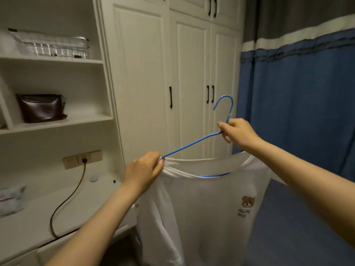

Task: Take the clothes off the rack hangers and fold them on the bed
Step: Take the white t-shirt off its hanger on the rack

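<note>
In the middle of the frame the right hand (237, 132) grips the neck of a blue wire hanger (192, 145), fingers curled round it just below the hook. Lower and to the left, the left hand (145, 172) pinches the collar of a white T-shirt (201, 208) where the hanger's arm enters the neckline. The shirt hangs down to the bottom edge, a small bear print (247, 202) on its chest. White wardrobe doors (149, 73) stand behind, a blue curtain (307, 102) at right.
</note>
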A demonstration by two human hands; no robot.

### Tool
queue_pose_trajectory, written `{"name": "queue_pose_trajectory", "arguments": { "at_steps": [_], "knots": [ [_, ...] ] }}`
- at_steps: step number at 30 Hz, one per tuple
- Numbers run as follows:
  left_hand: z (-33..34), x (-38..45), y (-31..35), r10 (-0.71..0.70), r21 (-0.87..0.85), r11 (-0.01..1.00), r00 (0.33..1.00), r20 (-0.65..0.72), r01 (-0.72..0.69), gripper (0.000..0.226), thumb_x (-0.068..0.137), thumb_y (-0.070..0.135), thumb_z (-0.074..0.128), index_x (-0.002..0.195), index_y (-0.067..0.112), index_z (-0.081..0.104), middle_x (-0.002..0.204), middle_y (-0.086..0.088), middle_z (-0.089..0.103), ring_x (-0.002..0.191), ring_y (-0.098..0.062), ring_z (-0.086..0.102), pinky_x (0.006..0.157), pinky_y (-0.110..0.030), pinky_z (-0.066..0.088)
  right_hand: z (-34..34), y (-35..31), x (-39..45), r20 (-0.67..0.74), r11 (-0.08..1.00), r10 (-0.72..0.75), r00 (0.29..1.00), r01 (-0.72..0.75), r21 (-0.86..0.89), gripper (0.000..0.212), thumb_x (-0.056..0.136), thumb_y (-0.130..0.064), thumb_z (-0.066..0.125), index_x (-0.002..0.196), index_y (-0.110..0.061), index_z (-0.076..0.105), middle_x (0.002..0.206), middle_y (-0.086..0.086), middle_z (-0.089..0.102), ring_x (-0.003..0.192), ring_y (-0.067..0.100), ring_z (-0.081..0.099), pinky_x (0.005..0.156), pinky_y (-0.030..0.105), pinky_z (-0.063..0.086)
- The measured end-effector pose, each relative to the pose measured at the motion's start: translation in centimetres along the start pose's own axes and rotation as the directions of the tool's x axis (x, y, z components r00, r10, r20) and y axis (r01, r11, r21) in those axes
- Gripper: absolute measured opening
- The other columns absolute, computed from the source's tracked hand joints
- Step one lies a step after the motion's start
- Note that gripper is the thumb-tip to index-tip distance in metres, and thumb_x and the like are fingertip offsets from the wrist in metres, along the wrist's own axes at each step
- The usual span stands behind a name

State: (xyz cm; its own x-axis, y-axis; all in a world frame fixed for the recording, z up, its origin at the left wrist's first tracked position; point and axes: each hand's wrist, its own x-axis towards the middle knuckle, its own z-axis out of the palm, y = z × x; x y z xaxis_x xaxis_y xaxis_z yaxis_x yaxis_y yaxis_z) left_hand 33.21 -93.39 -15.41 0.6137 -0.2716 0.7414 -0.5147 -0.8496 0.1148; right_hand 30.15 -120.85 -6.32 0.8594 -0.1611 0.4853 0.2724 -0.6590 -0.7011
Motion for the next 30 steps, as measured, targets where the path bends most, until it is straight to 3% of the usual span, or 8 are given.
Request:
{"name": "queue_pose_trajectory", "arguments": {
  "at_steps": [6,12,15,17,20,24,27,30],
  "knots": [
    [9.7,5.3,3.4,0.109,-0.299,0.950,0.993,0.047,-0.090,0.041,0.076,0.060,0.017,0.087,0.025,0.034,0.080,-0.013,0.064,0.079,-0.038,0.060,0.058,-0.035,0.038,-5.9,7.5,1.7,-0.139,0.965,0.192,0.971,-0.213,-0.155,0.046,0.095,-0.031,0.046,0.058,-0.007,0.057,0.056,0.003,0.060,0.061,0.019,0.053,0.069,0.032,0.044],
    [17.6,10.2,5.7,0.281,-0.573,0.807,0.946,0.161,-0.142,0.044,0.076,0.071,0.024,0.095,0.036,0.042,0.071,0.004,0.059,0.078,-0.031,0.060,0.066,-0.037,0.046,-9.5,14.4,3.0,-0.234,0.850,0.430,0.872,-0.478,-0.220,0.045,0.093,-0.033,0.048,0.056,-0.013,0.064,0.065,0.004,0.051,0.063,0.020,0.043,0.063,0.032,0.037],
    [21.0,12.3,6.3,0.370,-0.651,0.742,0.907,0.202,-0.158,0.049,0.074,0.076,0.027,0.098,0.038,0.046,0.076,0.008,0.062,0.079,-0.023,0.061,0.069,-0.036,0.048,-10.0,17.2,3.8,-0.354,0.806,0.514,0.782,-0.581,-0.114,0.044,0.095,-0.032,0.047,0.057,-0.013,0.059,0.064,0.004,0.056,0.061,0.019,0.043,0.058,0.029,0.034],
    [23.6,13.3,6.1,0.412,-0.681,0.713,0.885,0.218,-0.164,0.051,0.076,0.074,0.027,0.102,0.039,0.052,0.090,0.012,0.069,0.087,-0.018,0.065,0.074,-0.036,0.050,-10.7,19.0,4.3,-0.431,0.761,0.623,0.653,-0.634,0.139,0.040,0.096,-0.032,0.046,0.061,-0.014,0.053,0.049,-0.001,0.061,0.046,0.015,0.042,0.047,0.022,0.032],
    [27.6,13.8,5.7,0.384,-0.735,0.676,0.878,0.287,-0.055,0.057,0.077,0.067,0.030,0.094,0.029,0.068,0.098,0.011,0.071,0.092,-0.015,0.065,0.079,-0.037,0.049,-11.2,22.2,3.9,-0.435,0.658,0.753,0.494,-0.582,0.478,0.038,0.098,-0.037,0.041,0.067,-0.016,0.048,0.049,-0.004,0.058,0.029,0.006,0.034,0.034,0.010,0.025],
    [32.8,13.3,5.3,0.364,-0.751,0.657,0.843,0.397,0.070,0.047,0.082,0.060,0.037,0.091,0.025,0.068,0.093,0.013,0.070,0.091,-0.012,0.064,0.082,-0.039,0.049,-9.6,25.5,2.9,-0.450,0.582,0.797,0.403,-0.313,0.751,0.040,0.100,-0.038,0.037,0.068,-0.016,0.046,0.053,-0.004,0.058,0.032,0.002,0.040,0.033,0.012,0.033],
    [36.1,14.0,4.7,0.322,-0.747,0.651,0.844,0.429,0.131,0.027,0.093,0.036,0.051,0.091,0.015,0.069,0.092,0.007,0.068,0.091,-0.014,0.063,0.081,-0.030,0.045,-8.3,26.8,3.6,-0.466,0.525,0.814,0.347,-0.094,0.846,0.041,0.101,-0.039,0.034,0.069,-0.017,0.047,0.050,-0.007,0.057,0.032,0.001,0.046,0.037,0.012,0.037],
    [37.2,16.1,3.7,0.184,-0.765,0.602,0.893,0.410,0.227,0.021,0.094,0.014,0.053,0.084,0.003,0.067,0.084,-0.009,0.065,0.082,-0.014,0.055,0.067,-0.019,0.036,-6.8,27.8,4.4,-0.480,0.547,0.813,0.329,-0.151,0.823,0.040,0.100,-0.039,0.035,0.070,-0.016,0.048,0.068,-0.003,0.054,0.033,0.000,0.046,0.039,0.012,0.038]
  ]
}}
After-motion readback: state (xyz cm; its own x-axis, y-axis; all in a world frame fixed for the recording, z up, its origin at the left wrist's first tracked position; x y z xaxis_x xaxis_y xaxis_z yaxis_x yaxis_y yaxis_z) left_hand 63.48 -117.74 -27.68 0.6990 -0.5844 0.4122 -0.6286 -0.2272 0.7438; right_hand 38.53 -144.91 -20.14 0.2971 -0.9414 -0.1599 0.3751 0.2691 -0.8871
